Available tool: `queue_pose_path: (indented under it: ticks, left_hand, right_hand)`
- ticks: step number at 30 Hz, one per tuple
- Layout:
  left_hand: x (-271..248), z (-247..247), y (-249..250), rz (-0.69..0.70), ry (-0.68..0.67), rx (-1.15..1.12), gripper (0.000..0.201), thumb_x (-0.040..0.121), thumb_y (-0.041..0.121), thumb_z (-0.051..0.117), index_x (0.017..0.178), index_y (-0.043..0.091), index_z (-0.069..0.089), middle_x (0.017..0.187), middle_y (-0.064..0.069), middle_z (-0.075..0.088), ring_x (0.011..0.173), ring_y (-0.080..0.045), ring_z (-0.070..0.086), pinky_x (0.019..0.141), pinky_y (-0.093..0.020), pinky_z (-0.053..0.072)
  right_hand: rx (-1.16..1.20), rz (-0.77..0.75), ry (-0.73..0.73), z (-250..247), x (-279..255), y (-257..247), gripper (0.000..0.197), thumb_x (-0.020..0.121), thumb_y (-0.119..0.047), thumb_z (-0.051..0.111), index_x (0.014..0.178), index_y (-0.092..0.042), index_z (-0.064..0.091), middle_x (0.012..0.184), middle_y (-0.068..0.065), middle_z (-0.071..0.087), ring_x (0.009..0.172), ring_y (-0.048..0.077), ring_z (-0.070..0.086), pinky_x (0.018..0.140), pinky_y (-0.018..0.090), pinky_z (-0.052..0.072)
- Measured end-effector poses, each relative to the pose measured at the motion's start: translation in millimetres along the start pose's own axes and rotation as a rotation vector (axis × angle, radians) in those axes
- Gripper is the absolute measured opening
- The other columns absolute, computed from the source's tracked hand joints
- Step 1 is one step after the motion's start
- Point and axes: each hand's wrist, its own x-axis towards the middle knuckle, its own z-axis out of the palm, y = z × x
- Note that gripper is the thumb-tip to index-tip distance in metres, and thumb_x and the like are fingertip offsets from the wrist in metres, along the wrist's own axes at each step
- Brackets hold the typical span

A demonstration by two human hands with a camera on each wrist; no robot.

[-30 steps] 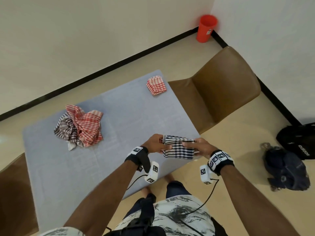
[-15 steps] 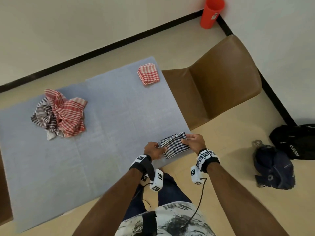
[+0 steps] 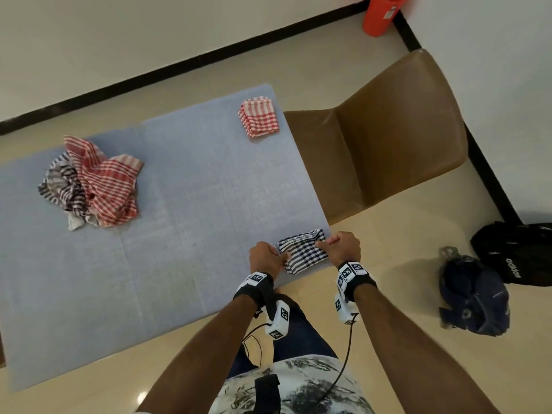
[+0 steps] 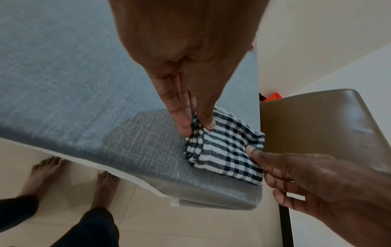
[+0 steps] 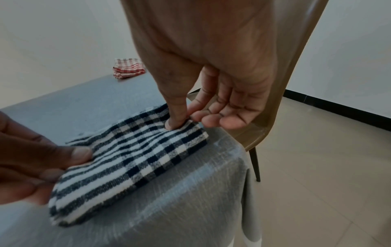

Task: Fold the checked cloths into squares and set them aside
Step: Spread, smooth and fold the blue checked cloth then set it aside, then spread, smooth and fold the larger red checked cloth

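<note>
While arms reach down, both hands [image 3: 265, 256] [image 3: 343, 246] pinch opposite edges of the folded navy checked cloth [image 3: 303, 252] on the table [image 3: 179, 204]

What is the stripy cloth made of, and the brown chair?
Cloth: looks like soft woven cotton, matte; the weave shows, and it folds in limp layers. Chair: smooth, slightly shiny brown shell, probably plastic or leather-look; light glints off it.
</note>
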Motion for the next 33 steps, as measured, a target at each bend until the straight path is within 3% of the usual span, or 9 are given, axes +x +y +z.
queue_pose_path:
  ticks: [5,8,12,15,18,21,24,29,33]
  left_hand:
    - [-4.1,-1.8,0.1,0.056,-0.012,-0.027,0.021,0.077,0.022,0.089,0.075,0.014,0.070,0.075,-0.001,0.071,0.067,-0.014,0.064,0.065,-0.024,0.053]
    - [-2.9,-3.2,-3.8,0.081,-0.030,-0.018,0.020,0.078,0.023,0.088,0.078,0.014,0.071,0.078,-0.005,0.073,0.069,-0.015,0.065,0.073,-0.030,0.058]
    - [-3.8,-10.4,-3.0,0.130,-0.087,0.044,0.018,0.085,0.023,0.082,0.078,0.012,0.069,0.075,-0.005,0.070,0.068,-0.015,0.062,0.074,-0.033,0.057]
    - [-6.6,-29.8,-5.6,0.142,-0.129,0.128,0.019,0.092,0.027,0.074,0.081,0.013,0.069,0.079,-0.005,0.071,0.072,-0.019,0.066,0.077,-0.038,0.060]
    - [-2.1,-68.0,-21.7,0.114,-0.126,0.181,0.017,0.090,0.036,0.070,0.084,0.021,0.066,0.093,-0.007,0.075,0.085,-0.027,0.072,0.085,-0.043,0.061]
    - [1.6,-126.5,-45.7,0.089,-0.053,0.237,0.014,0.090,0.038,0.067,0.085,0.027,0.062,0.098,-0.009,0.076,0.095,-0.030,0.072,0.091,-0.044,0.058]
    - [-5.0,-193.1,-73.6,0.065,0.071,0.275,0.016,0.090,0.041,0.063,0.091,0.025,0.064,0.105,-0.013,0.074,0.102,-0.035,0.069,0.093,-0.046,0.055]
    - [-16.8,-272.5,-130.0,0.015,0.304,0.252,0.043,0.096,0.036,0.066,0.126,0.007,0.058,0.124,-0.014,0.064,0.118,-0.034,0.059,0.098,-0.044,0.049]
    - [-13.0,-309.2,-170.4,-0.032,0.375,0.285,0.044,0.098,0.035,0.063,0.132,0.008,0.054,0.132,-0.015,0.055,0.126,-0.034,0.053,0.101,-0.047,0.047]
  right_hand:
    - [0.015,-0.005,0.021,2.5,-3.4,6.6,0.030,0.069,-0.038,0.092,0.070,-0.016,0.070,0.072,0.000,0.072,0.067,0.022,0.068,0.067,0.037,0.060]
    - [0.022,-0.003,0.021,0.9,-4.7,14.2,0.030,0.070,-0.036,0.092,0.071,-0.014,0.071,0.072,0.002,0.073,0.068,0.023,0.069,0.066,0.037,0.060]
    - [0.009,0.000,0.002,-2.9,-6.2,10.3,0.028,0.071,-0.033,0.091,0.070,-0.013,0.071,0.073,0.004,0.073,0.070,0.025,0.070,0.068,0.036,0.059]
    - [-0.032,-0.087,-0.025,-3.9,-13.0,-9.8,0.020,0.070,-0.028,0.088,0.070,-0.018,0.071,0.073,0.002,0.073,0.071,0.024,0.069,0.071,0.037,0.060]
    - [-0.033,-0.251,-0.146,-1.8,-23.5,-42.4,0.017,0.071,-0.023,0.086,0.068,-0.019,0.070,0.070,-0.002,0.071,0.067,0.018,0.066,0.066,0.032,0.057]
    - [-0.080,-0.425,-0.288,11.9,-34.0,-86.4,0.014,0.070,-0.018,0.087,0.069,-0.017,0.073,0.065,-0.007,0.069,0.063,0.010,0.063,0.064,0.027,0.054]
    - [-0.117,-0.562,-0.396,40.2,-48.7,-135.3,0.013,0.069,-0.017,0.087,0.074,-0.016,0.076,0.067,-0.005,0.071,0.065,0.010,0.065,0.069,0.026,0.053]
    - [-0.196,-0.744,-0.564,99.0,-82.5,-213.3,0.025,0.074,-0.019,0.086,0.096,-0.013,0.076,0.090,0.004,0.076,0.078,0.013,0.068,0.084,0.030,0.059]
    - [-0.327,-0.874,-0.638,146.9,-107.9,-262.0,0.034,0.079,-0.024,0.085,0.108,-0.010,0.075,0.108,0.009,0.074,0.094,0.021,0.070,0.091,0.033,0.057]
